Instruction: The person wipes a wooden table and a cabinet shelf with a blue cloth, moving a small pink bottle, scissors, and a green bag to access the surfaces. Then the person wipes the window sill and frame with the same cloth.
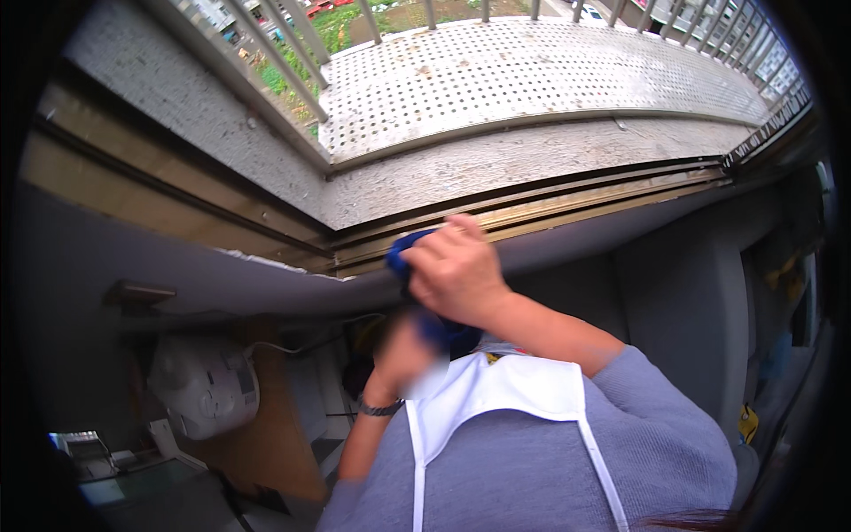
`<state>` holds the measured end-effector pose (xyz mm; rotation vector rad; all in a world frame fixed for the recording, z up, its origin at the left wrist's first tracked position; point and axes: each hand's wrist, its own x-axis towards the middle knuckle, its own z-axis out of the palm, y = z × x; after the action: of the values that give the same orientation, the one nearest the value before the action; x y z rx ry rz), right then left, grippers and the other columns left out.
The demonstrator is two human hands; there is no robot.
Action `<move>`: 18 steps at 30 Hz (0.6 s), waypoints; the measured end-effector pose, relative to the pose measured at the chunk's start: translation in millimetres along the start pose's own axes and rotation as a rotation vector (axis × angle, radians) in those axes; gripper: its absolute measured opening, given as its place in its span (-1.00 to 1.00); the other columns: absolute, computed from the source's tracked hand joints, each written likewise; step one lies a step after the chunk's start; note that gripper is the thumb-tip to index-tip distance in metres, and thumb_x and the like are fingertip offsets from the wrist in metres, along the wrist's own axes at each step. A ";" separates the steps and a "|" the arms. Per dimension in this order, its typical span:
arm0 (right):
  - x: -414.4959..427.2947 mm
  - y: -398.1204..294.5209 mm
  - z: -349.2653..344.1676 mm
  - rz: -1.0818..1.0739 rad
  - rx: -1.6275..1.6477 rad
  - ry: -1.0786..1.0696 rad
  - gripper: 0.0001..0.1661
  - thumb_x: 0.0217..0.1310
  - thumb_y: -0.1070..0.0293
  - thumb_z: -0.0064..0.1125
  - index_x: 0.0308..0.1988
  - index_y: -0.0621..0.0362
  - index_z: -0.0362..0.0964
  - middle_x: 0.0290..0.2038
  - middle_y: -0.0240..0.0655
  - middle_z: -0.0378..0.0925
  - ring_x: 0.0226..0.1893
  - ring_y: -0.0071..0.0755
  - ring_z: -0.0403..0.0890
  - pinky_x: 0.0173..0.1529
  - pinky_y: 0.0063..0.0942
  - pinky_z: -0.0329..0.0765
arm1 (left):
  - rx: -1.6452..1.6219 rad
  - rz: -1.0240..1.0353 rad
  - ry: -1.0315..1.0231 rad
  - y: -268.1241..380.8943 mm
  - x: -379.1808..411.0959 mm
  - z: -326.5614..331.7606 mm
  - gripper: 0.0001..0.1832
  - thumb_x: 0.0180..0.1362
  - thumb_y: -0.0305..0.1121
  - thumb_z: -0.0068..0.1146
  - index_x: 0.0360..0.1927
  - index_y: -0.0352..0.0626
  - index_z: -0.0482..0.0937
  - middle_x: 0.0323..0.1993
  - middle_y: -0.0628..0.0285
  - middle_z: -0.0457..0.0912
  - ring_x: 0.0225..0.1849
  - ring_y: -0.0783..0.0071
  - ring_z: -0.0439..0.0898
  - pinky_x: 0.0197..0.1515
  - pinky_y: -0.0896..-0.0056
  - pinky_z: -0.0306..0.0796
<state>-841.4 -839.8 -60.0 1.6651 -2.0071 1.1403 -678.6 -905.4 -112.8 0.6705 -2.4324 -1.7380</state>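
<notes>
My right hand (459, 269) is closed around a bunched dark blue cloth (404, 254), just above the inner edge of the window frame. The cloth reaches the gold-coloured sliding window track (565, 211) near its left corner. More dark blue fabric hangs below that hand, in front of my chest. Lower and to the left is my left hand (402, 356), with a dark band at its wrist. It is blurred and lies against the blue fabric; whether its fingers grip it is not clear.
Outside the window lies a perforated metal ledge (498, 86) fenced by upright bars. A speckled stone sill (505, 166) runs between ledge and track. Below left stands a white appliance (206, 386) with a cord, beside a brown wooden panel (276, 419). I wear a white apron (525, 386).
</notes>
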 end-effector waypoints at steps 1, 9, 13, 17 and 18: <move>-6.1 8.9 -7.8 0.029 -0.043 0.023 -0.84 -0.26 0.45 0.13 -0.47 0.08 0.46 -0.52 -0.37 0.42 -0.40 -0.32 0.48 0.08 -0.30 0.27 | 0.014 -0.056 -0.089 -0.8 7.6 4.6 -0.86 -0.16 -0.44 0.15 -0.47 -0.23 0.49 -0.58 0.20 0.52 -0.54 0.41 0.45 -0.41 0.35 0.35; -38.6 67.1 -96.1 0.230 -0.398 0.016 -0.88 -0.20 0.47 0.12 -0.48 0.11 0.49 -0.50 -0.36 0.52 -0.40 -0.30 0.53 0.10 -0.22 0.26 | 0.026 0.322 -0.591 22.6 69.5 45.7 -0.74 -0.21 -0.49 0.13 -0.34 -0.27 0.52 -0.48 0.16 0.55 -0.49 0.43 0.47 -0.29 0.46 0.40; -31.7 66.3 -89.3 0.345 -0.206 0.080 -0.87 -0.16 0.58 0.10 -0.44 0.22 0.47 -0.50 -0.22 0.50 -0.36 -0.11 0.51 -0.01 -0.21 0.41 | -0.148 0.452 -0.625 28.2 75.0 49.1 -0.66 -0.23 -0.48 0.13 -0.26 -0.27 0.49 -0.40 0.15 0.56 -0.42 0.40 0.50 -0.23 0.43 0.40; -0.8 40.4 -52.7 0.226 0.119 0.080 -0.88 -0.01 0.59 0.10 -0.36 0.22 0.50 -0.43 -0.23 0.53 -0.30 -0.16 0.54 0.12 -0.14 0.36 | -0.210 0.349 -0.467 27.1 55.1 30.8 -0.74 -0.21 -0.40 0.11 -0.37 -0.25 0.51 -0.55 0.22 0.53 -0.54 0.42 0.42 -0.38 0.44 0.36; 6.0 35.7 -37.5 0.133 0.156 0.060 -0.85 0.00 0.58 0.12 -0.33 0.19 0.50 -0.40 -0.25 0.54 -0.30 -0.20 0.55 0.12 -0.10 0.35 | -0.289 0.314 -0.377 28.1 45.2 22.9 -0.72 -0.24 -0.42 0.13 -0.35 -0.24 0.51 -0.57 0.16 0.53 -0.59 0.40 0.42 -0.42 0.41 0.35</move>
<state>-885.6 -816.3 -45.6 1.5662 -2.0647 1.4087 -735.0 -895.5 -103.5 -0.0746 -2.2551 -2.1610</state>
